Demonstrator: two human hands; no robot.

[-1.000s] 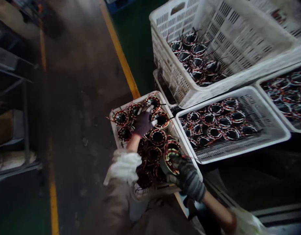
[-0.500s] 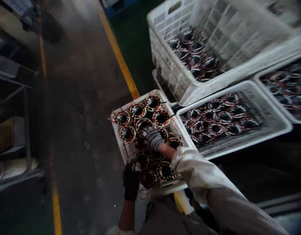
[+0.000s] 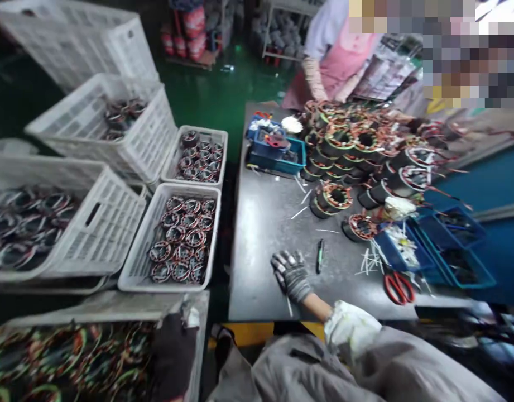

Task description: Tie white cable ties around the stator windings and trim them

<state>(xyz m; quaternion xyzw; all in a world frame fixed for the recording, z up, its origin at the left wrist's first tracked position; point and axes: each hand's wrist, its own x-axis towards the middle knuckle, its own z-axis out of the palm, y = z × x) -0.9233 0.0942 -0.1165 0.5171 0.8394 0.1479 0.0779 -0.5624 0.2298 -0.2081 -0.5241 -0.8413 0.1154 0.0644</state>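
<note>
My right hand (image 3: 292, 273), in a grey striped glove, lies flat on the dark tabletop (image 3: 260, 223) with fingers spread and nothing in it. Left of a black-and-green marker (image 3: 320, 256), it has a thin white strip by its wrist. My left hand (image 3: 173, 352), in a dark glove, is at the right end of a white crate (image 3: 114, 304) in the lower left. Its fingers appear closed on the rim, though blur hides part of them. Wound motor stators (image 3: 59, 352) with copper coils fill that crate.
Stacked stators (image 3: 344, 139) cover the table's back right. Red-handled scissors (image 3: 399, 287), a blue bin (image 3: 403, 245) and a teal bin (image 3: 277, 162) are on it. White crates (image 3: 168, 190) of stators stand left. A co-worker in a pink apron (image 3: 336, 61) stands behind the table.
The view has swung right from the aisle to the table. My right hand has left the stators in the crate and is now on the tabletop. My left hand stays by the crate.
</note>
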